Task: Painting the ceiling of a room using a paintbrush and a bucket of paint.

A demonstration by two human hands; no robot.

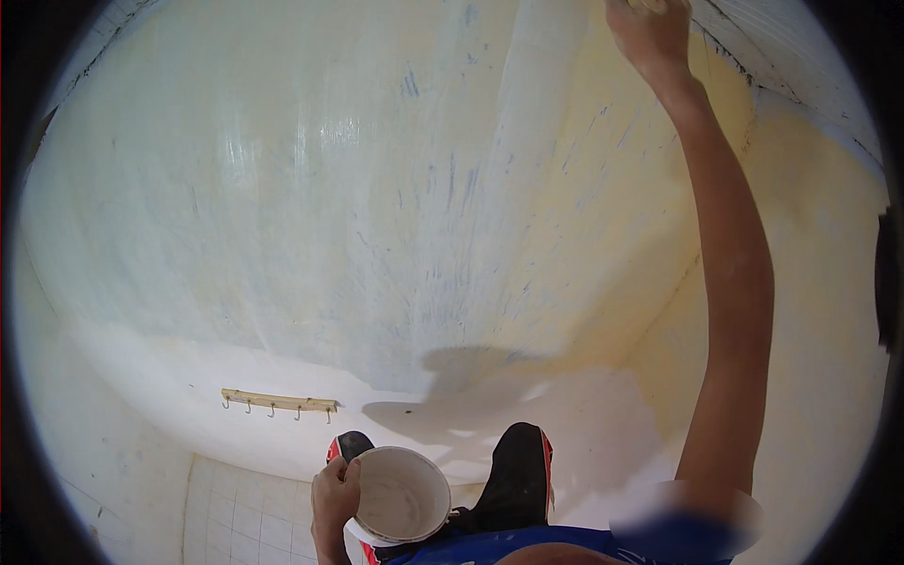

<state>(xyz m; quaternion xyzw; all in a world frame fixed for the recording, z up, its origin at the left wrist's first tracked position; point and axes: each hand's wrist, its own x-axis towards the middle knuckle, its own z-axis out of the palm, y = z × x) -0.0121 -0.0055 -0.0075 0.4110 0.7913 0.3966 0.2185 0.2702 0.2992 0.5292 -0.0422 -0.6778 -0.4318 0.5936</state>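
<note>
My left hand (336, 501) grips the rim of a round white bucket (403, 494), with the thumb over its edge. The bucket is held low in front of me, and its pale inside shows. My right arm reaches far up to the wall (377, 235). At the upper edge my right hand (652, 36) is closed, its fingers partly cut off by the picture's edge. Something small and pale shows at those fingers, too little of it to name. Whitish, wet-looking streaks cover much of the wall; a yellow area lies below and beside my right hand.
A wooden rail with several hooks (279, 401) is fixed to the white lower part of the wall. My dark shoes (516, 471) with red edges show below. White tiles (245, 513) lie at the lower left. A dark object (885, 282) sits at the right rim.
</note>
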